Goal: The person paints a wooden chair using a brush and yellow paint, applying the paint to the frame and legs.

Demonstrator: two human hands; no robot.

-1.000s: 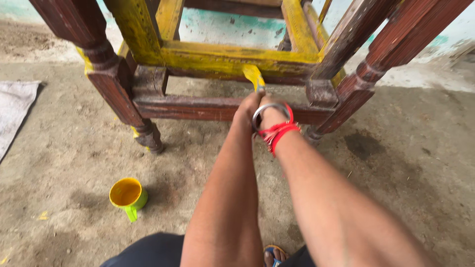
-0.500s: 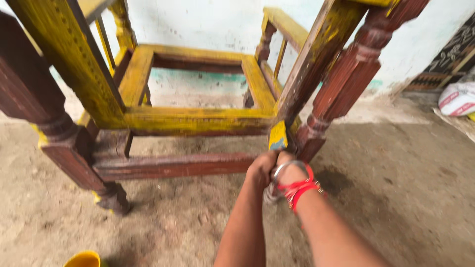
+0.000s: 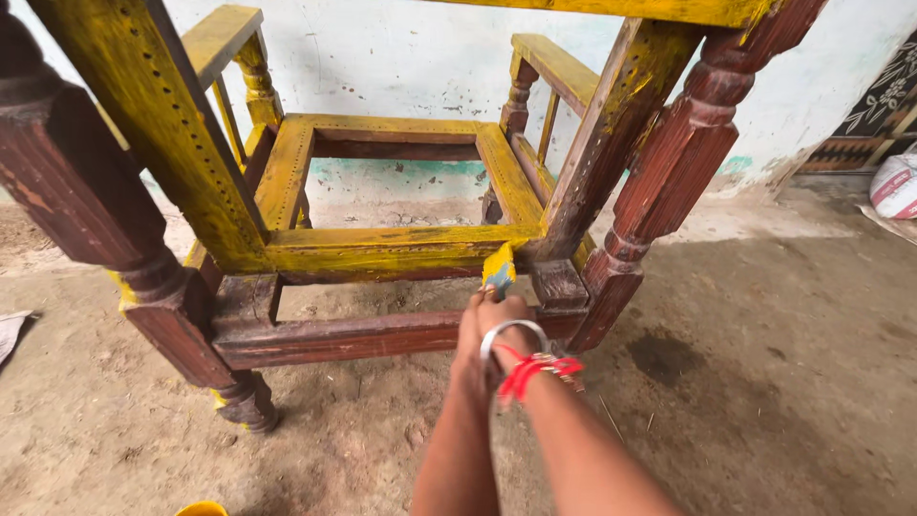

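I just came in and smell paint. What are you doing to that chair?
Both hands, right hand beside left hand, grip a paintbrush together. Its yellow bristles touch the yellow-coated rail of a wooden chair frame lying on the dirt floor. The lower rail and turned legs are dark brown.

The paintbrush [image 3: 499, 268] has shifted left along the yellow rail [image 3: 382, 250].

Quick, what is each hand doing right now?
Left hand: pressed against the right hand; cannot tell whether it grips anything.
Right hand: closed on the paintbrush, yellow bristles at the chair frame.
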